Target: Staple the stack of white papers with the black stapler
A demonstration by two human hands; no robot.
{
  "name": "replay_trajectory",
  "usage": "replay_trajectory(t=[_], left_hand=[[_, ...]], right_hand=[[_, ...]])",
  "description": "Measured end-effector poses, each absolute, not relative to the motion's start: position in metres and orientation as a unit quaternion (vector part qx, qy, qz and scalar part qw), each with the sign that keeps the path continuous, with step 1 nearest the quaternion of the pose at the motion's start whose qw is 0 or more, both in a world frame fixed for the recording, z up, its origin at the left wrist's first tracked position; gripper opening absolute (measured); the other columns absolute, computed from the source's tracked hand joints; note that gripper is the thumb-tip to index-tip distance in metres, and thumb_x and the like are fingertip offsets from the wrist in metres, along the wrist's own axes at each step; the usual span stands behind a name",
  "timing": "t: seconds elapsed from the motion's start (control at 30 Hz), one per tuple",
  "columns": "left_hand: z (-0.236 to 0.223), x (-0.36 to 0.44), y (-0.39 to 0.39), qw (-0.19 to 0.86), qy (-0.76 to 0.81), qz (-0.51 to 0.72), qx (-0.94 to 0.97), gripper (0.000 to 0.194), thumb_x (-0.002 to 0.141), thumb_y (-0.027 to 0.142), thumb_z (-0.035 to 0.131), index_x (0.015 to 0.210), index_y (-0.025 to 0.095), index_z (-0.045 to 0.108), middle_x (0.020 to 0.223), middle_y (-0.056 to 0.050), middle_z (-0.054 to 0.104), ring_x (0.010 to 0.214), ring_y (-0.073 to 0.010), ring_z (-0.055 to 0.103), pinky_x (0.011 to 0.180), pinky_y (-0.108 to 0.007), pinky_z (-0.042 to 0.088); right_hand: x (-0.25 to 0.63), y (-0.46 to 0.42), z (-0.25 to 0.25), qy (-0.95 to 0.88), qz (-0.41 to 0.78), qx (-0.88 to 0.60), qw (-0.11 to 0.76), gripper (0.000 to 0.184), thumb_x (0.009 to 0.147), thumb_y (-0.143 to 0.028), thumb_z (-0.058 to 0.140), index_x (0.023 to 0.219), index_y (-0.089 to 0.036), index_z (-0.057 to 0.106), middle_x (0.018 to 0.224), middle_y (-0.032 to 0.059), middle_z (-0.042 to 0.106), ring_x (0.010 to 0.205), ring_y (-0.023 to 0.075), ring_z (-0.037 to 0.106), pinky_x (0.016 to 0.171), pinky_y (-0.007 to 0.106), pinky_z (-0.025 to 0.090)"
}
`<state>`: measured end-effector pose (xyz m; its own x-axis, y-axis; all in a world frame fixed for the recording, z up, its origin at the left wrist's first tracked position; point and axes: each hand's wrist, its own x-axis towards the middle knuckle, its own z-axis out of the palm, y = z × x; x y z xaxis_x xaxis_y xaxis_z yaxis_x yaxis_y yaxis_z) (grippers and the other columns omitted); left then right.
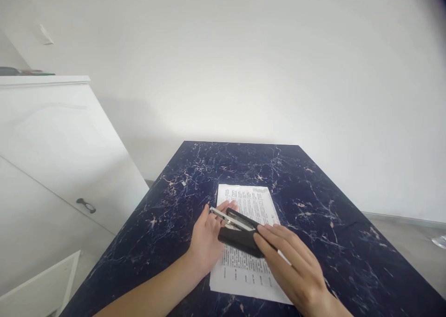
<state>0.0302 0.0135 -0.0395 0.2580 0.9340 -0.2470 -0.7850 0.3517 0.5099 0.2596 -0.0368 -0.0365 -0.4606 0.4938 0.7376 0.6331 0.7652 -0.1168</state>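
Note:
A black stapler (242,241) is spread open above the printed sheets, its silver metal rail (232,220) pointing up to the left between the two black parts. My right hand (296,266) is closed around its right end. Close against the other end is my left hand (207,238), palm turned up, with thumb and fingers apart. The thumb tip lies at the rail's end; whether it touches is hard to tell. Beneath both hands lies the printed paper (252,201), partly covered by the stapler and the hands.
The paper rests on a dark blue marble-patterned table (296,182). A small pale piece (184,183) lies on the table left of the paper. To the left stands a white cabinet (52,135) with a dark handle (85,205). Behind the table is a white wall (244,66).

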Motion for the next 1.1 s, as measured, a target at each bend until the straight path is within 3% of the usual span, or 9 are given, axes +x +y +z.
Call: replay_trajectory(t=[0.1,0.3,0.5,0.77,0.87,1.0,1.1], left_hand=[[-0.039,0.032,0.012,0.791,0.243,0.548,0.123,0.051,0.102,0.051,0.051,0.131,0.012,0.066,0.150,-0.017,0.057,0.147,-0.0295,0.046,0.122,-0.043,0.040],[-0.040,0.031,0.016,0.787,0.258,0.552,0.099,0.040,0.104,0.040,0.052,0.124,0.009,0.067,0.142,-0.018,0.063,0.139,-0.0283,0.055,0.118,-0.041,0.044],[-0.040,0.032,0.017,0.777,0.263,0.563,0.106,0.033,0.102,0.038,0.056,0.112,0.010,0.071,0.123,-0.017,0.072,0.121,-0.0280,0.067,0.111,-0.042,0.049],[-0.039,0.034,0.014,0.790,0.242,0.544,0.146,0.029,0.102,0.032,0.057,0.113,0.009,0.071,0.123,-0.016,0.070,0.118,-0.0261,0.067,0.109,-0.039,0.050],[-0.043,0.036,0.016,0.775,0.240,0.565,0.149,0.021,0.100,0.024,0.060,0.111,0.010,0.071,0.113,-0.013,0.071,0.104,-0.0210,0.069,0.100,-0.034,0.054],[-0.042,0.023,0.025,0.698,0.283,0.645,0.129,0.005,0.094,0.018,0.065,0.093,0.013,0.067,0.091,-0.007,0.066,0.082,-0.0138,0.065,0.079,-0.026,0.056],[-0.035,0.010,0.027,0.635,0.310,0.686,0.172,0.026,0.093,0.025,0.067,0.073,0.017,0.052,0.065,0.004,0.042,0.052,-0.0066,0.036,0.048,-0.020,0.037]], right_hand=[[0.258,-0.042,-0.031,-0.888,-0.141,-0.279,0.337,0.054,0.099,-0.003,0.050,0.150,-0.021,0.056,0.138,0.0075,0.068,0.125,0.0272,0.067,0.111,0.045,0.056],[0.250,-0.043,-0.023,-0.893,-0.234,-0.230,0.309,0.045,0.103,-0.004,0.038,0.135,-0.014,0.068,0.129,0.0071,0.073,0.119,0.0208,0.070,0.114,0.034,0.052],[0.253,-0.044,-0.021,-0.875,-0.240,-0.266,0.325,0.046,0.102,-0.003,0.046,0.140,-0.021,0.064,0.132,0.0043,0.072,0.122,0.0220,0.069,0.109,0.036,0.056],[0.249,-0.044,-0.003,-0.879,-0.342,-0.202,0.263,0.042,0.100,0.003,0.043,0.122,-0.015,0.074,0.124,0.0034,0.076,0.114,0.0172,0.072,0.094,0.026,0.060],[0.251,-0.044,-0.008,-0.875,-0.315,-0.223,0.293,0.041,0.099,0.001,0.046,0.126,-0.016,0.072,0.126,0.0043,0.075,0.117,0.0196,0.070,0.093,0.030,0.059],[0.251,-0.040,-0.022,-0.808,-0.203,-0.359,0.420,0.048,0.093,-0.002,0.057,0.133,-0.027,0.068,0.121,0.0062,0.076,0.112,0.0287,0.071,0.090,0.046,0.057],[0.248,-0.032,-0.030,-0.732,-0.119,-0.470,0.478,0.034,0.091,-0.012,0.065,0.119,-0.030,0.072,0.105,0.0061,0.077,0.092,0.0294,0.073,0.083,0.049,0.057]])
